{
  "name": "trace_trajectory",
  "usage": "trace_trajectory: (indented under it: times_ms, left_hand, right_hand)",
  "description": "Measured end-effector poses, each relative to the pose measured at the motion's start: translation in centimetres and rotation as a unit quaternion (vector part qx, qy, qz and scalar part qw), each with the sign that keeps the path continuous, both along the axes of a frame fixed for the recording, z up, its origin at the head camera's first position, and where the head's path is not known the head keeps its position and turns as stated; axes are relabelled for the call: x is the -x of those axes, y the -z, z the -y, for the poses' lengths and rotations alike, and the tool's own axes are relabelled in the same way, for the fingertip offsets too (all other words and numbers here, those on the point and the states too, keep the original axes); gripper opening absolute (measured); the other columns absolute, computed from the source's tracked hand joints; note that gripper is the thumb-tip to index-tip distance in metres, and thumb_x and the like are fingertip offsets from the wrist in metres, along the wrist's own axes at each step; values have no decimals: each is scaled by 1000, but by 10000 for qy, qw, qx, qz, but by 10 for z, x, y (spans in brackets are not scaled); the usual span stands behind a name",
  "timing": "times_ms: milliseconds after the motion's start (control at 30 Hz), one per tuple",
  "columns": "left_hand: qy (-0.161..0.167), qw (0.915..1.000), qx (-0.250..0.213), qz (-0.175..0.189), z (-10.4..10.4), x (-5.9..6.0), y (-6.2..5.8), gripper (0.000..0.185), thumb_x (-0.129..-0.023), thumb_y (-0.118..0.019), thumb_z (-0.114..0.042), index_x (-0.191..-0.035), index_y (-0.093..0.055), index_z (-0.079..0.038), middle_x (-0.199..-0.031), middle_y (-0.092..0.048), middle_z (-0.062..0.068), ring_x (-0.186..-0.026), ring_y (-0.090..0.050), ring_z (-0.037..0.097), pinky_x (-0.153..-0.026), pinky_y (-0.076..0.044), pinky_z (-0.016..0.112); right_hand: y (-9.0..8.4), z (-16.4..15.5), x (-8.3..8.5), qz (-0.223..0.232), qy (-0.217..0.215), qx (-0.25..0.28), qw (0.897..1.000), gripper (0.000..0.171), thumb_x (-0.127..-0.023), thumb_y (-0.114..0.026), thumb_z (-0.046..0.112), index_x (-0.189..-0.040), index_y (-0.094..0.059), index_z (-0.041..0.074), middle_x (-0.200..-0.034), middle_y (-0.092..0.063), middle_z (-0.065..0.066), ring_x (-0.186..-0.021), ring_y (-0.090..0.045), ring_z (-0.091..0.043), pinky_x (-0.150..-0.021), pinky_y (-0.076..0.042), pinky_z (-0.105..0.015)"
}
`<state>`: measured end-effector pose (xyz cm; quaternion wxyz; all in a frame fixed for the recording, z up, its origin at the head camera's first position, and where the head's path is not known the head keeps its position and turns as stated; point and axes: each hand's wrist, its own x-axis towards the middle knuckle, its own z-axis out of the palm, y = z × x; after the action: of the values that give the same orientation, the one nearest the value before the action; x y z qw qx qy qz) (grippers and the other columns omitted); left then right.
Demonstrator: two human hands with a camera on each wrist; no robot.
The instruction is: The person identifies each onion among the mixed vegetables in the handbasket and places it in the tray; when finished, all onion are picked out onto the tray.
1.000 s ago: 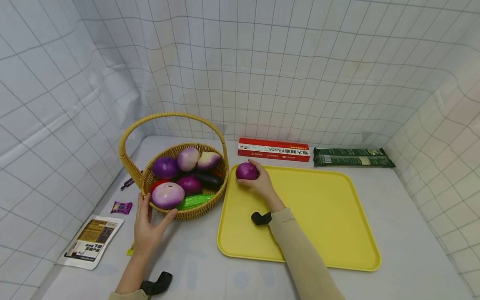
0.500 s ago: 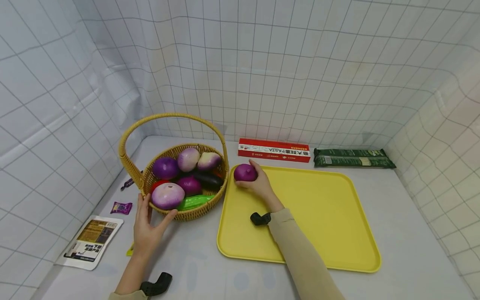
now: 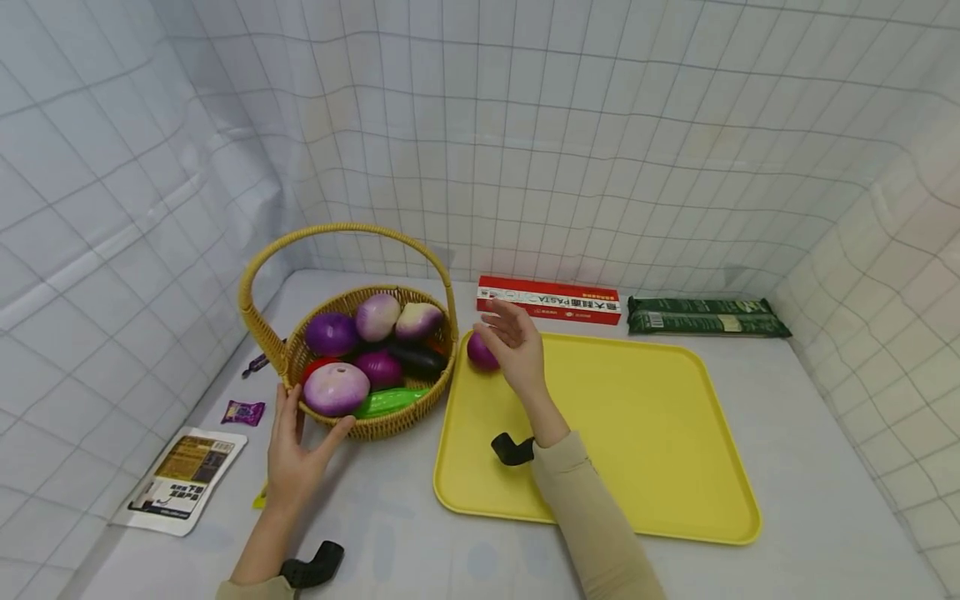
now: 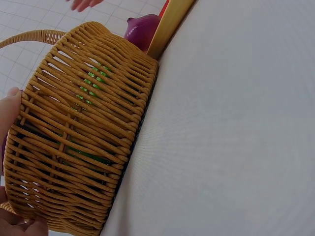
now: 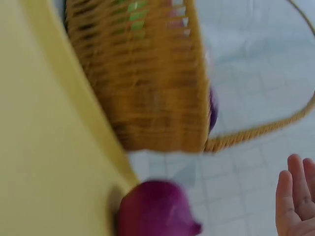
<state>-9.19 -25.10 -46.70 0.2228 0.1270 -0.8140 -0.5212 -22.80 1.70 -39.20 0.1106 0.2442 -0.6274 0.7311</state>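
Note:
A purple onion (image 3: pixel 482 352) lies in the far left corner of the yellow tray (image 3: pixel 622 433). In the right wrist view the onion (image 5: pixel 156 209) shows its pointed tip, apart from the fingers. My right hand (image 3: pixel 514 348) is raised just above and right of it, fingers loosely extended and holding nothing. My left hand (image 3: pixel 295 454) grips the near left rim of the wicker basket (image 3: pixel 397 427), thumb on the front rim and fingers at the side. Inside the basket are a pale purple turnip (image 3: pixel 336 389), another purple onion (image 3: pixel 379 370), a dark eggplant (image 3: pixel 420 359) and a green bumpy vegetable (image 3: pixel 392 403).
A red pasta box (image 3: pixel 549 300) and a green packet (image 3: pixel 705 317) lie behind the tray. Left of the basket are a purple wrapped candy (image 3: pixel 243 413) and a white-edged pouch (image 3: pixel 180 483). The tall basket handle (image 3: pixel 345 227) arches over the vegetables. Grid-patterned cloth walls surround the table.
My right hand has let go of the purple onion and lifted slightly off it, leaving it in the tray's corner. The left hand keeps its place on the basket.

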Motion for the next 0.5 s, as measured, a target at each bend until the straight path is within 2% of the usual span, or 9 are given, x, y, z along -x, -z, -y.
trace_trajectory:
  times_ms: [100,167,267,333,367,500]
  left_hand:
    - [20,10000,23,-33,0,1,0,87,-81,-75,-17,-149,-22,-7,-157,-2,7,-141,-11,17,-110,-22,26]
    - [23,10000,3,10,-3,-1,-5,87,-81,-75,-16,-149,-22,-6,-157,-2,8,-141,-11,18,-111,-22,28]
    - [26,10000,-2,42,-3,0,-5,87,-81,-74,-16,-149,-21,-7,-157,-1,7,-141,-12,18,-111,-22,28]
    - [12,10000,10,61,-3,-1,-6,86,-82,-74,-17,-149,-21,-7,-157,-1,6,-141,-12,17,-111,-22,31]
    - [-1,10000,38,45,-1,1,-2,87,-82,-74,-19,-150,-21,-9,-157,-1,5,-141,-12,16,-111,-22,30]
    - [-14,10000,76,51,-2,0,-2,86,-82,-74,-19,-150,-21,-9,-157,-1,4,-141,-12,16,-111,-23,31]
  right_hand:
    - [-10,14,-11,-2,-457,0,9990,36,-85,-60,-10,-119,-48,-16,-117,-53,-35,-104,-54,-46,-92,-48,-46]
    - [-16,25,-17,-31,-792,-147,9967,35,-85,-60,-11,-117,-48,-16,-115,-52,-36,-102,-54,-47,-91,-48,-48]
    - [-12,44,-18,-63,-1290,-558,9901,34,-85,-64,-5,-117,-52,-11,-116,-54,-31,-103,-56,-41,-91,-48,-47]
    - [-7,57,-16,-44,-1684,-961,9810,37,-86,-66,0,-120,-53,-5,-120,-55,-25,-107,-56,-34,-93,-47,-44]
    - [-3,64,-14,-38,-1854,-1221,9750,38,-86,-67,4,-121,-54,-1,-122,-55,-21,-109,-56,-29,-94,-48,-39]
    - [2,85,-11,-257,-2397,-2375,9410,50,-86,-70,20,-131,-50,11,-131,-52,-4,-118,-49,-13,-97,-44,-26]
